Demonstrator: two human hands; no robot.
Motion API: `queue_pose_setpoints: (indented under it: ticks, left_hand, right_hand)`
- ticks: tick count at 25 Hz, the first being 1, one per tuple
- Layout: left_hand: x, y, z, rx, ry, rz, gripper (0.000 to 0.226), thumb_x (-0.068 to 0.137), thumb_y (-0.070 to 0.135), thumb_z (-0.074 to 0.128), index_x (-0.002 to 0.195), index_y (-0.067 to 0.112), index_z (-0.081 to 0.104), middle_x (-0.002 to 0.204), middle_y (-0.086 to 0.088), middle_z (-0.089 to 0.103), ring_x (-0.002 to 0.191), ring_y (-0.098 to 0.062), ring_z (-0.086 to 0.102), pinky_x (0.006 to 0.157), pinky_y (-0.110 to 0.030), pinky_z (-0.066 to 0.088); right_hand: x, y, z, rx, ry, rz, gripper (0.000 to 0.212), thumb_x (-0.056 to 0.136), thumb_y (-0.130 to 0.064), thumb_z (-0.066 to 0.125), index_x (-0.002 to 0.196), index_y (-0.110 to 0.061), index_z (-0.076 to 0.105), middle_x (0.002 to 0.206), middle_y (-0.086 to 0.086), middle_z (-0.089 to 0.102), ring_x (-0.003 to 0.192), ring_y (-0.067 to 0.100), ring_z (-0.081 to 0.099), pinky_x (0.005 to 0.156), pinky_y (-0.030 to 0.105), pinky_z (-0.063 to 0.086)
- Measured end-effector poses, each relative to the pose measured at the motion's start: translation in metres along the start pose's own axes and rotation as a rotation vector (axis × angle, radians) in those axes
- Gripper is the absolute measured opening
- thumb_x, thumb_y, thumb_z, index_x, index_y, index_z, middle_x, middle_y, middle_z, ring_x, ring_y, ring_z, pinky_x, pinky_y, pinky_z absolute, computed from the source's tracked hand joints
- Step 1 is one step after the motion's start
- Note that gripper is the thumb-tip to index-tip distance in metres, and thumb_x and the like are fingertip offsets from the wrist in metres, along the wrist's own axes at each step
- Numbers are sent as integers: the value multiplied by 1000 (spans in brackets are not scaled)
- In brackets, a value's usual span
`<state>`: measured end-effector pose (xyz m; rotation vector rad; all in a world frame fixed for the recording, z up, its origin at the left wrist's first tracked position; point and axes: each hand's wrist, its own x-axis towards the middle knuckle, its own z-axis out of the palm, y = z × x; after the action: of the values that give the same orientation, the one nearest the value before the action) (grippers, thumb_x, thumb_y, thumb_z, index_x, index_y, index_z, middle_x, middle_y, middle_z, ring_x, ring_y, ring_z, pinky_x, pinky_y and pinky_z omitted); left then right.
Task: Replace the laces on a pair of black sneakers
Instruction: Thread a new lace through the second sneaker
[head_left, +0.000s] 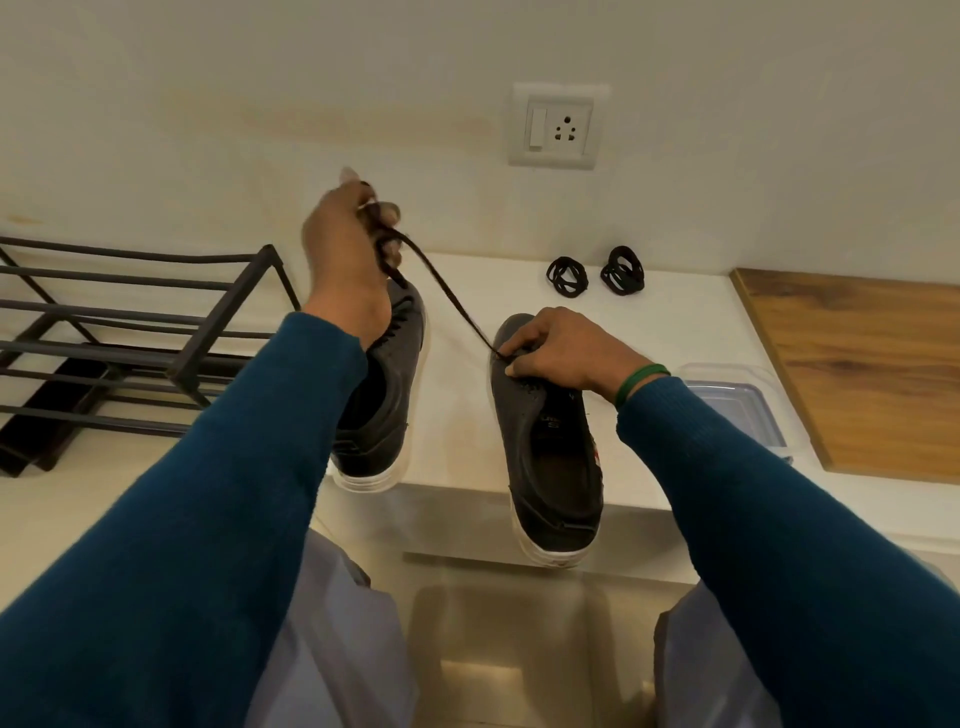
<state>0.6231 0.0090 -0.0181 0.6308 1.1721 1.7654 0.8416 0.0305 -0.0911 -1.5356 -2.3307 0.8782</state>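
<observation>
Two black sneakers with white soles stand on a white ledge, toes toward the wall. My right hand (563, 351) grips the front of the right sneaker (550, 457) at its eyelets. My left hand (353, 254) is raised above the left sneaker (387, 395) and grips a dark lace (452, 301), which runs taut down to the right sneaker's front eyelets. Two coiled bundles of black laces (567, 276) (622, 271) lie on the ledge by the wall.
A black metal shoe rack (130, 322) stands at the left. A clear plastic box (737, 405) sits behind my right wrist, beside a wooden board (872, 374). A wall socket (558, 127) is above the ledge.
</observation>
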Motion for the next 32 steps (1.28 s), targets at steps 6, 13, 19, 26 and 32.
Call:
queue_pose_setpoints:
  ticks: [6,13,19,26,32]
  left_hand:
    - [-17,-64,10,1644,-730,130,32,92,42,66,111,17,68,105,-2,66,86,-15,61,61,-25,43]
    - [-22,-74,16,1732,-784,156,22,89,29,63,83,9,70,71,-5,65,68,-22,61,56,-30,49]
    - [-19,-62,18,1434,-717,104,34,85,40,53,68,11,54,63,-1,53,56,-15,47,53,-29,37]
    - [2,-37,5,1125,-303,255,36,87,46,55,88,11,66,79,3,65,68,-14,58,63,-33,43]
    - [-10,-52,9,1457,-520,245,47,97,48,41,127,17,58,129,-5,58,111,-21,54,82,-32,42]
  right_hand:
    - [-4,3,-3,108,-22,-26,26,86,-27,72,111,-33,76,91,-27,55,89,0,53,72,14,36]
    - [-3,0,-3,90,-32,6,30,86,-21,67,113,-31,75,92,-23,57,87,1,53,71,15,37]
    - [-4,-1,-3,108,-35,29,24,89,-24,66,111,-28,75,98,-13,60,96,12,55,83,27,45]
    - [-10,1,-4,108,-52,11,28,92,-33,64,119,-30,72,105,-16,57,98,7,51,84,21,39]
    - [-23,39,-64,423,517,185,17,98,-16,58,107,-13,72,101,6,71,89,21,68,82,34,59]
